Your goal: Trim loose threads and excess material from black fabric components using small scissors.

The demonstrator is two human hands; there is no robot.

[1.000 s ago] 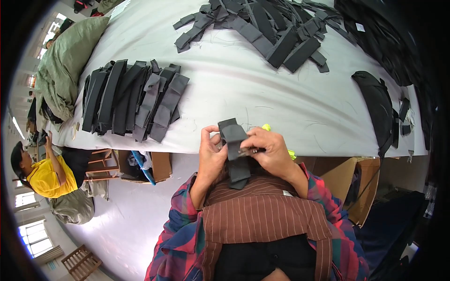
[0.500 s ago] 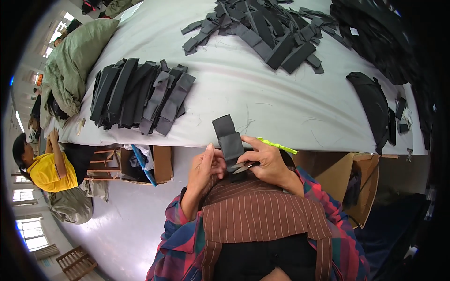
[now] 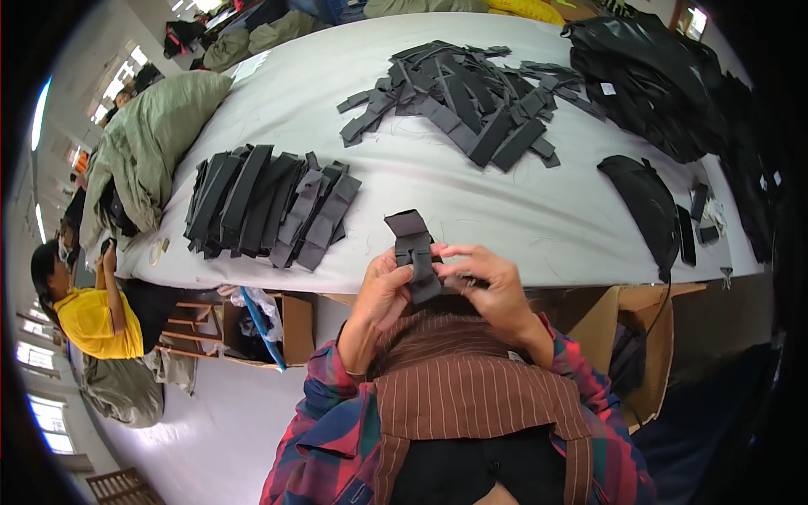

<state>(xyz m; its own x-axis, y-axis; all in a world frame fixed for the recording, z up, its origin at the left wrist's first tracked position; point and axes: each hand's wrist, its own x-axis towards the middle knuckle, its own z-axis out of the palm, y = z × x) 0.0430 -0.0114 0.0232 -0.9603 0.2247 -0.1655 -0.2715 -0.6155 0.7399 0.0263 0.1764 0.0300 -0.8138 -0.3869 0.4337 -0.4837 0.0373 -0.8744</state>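
A dark grey fabric strap piece (image 3: 415, 252) stands upright between both hands, close to my chest at the near edge of the white table (image 3: 471, 202). My left hand (image 3: 380, 290) grips its lower left side. My right hand (image 3: 488, 282) pinches the right side, fingers curled over the strap's middle. A neat row of similar grey and black straps (image 3: 269, 206) lies on the table to the left. A loose heap of grey straps (image 3: 471, 101) lies farther back in the middle.
Black bags (image 3: 656, 84) pile at the back right, and one black pouch (image 3: 648, 202) lies near the right edge. A green sack (image 3: 143, 160) rests at the left end. Open cardboard boxes (image 3: 278, 328) stand under the table. A person in yellow (image 3: 84, 311) sits at the left.
The view has tilted, so the table sits lower in the picture. Both hands have stayed on the strap piece and shifted their grip on it; the yellow-green object beside my right hand is out of sight.
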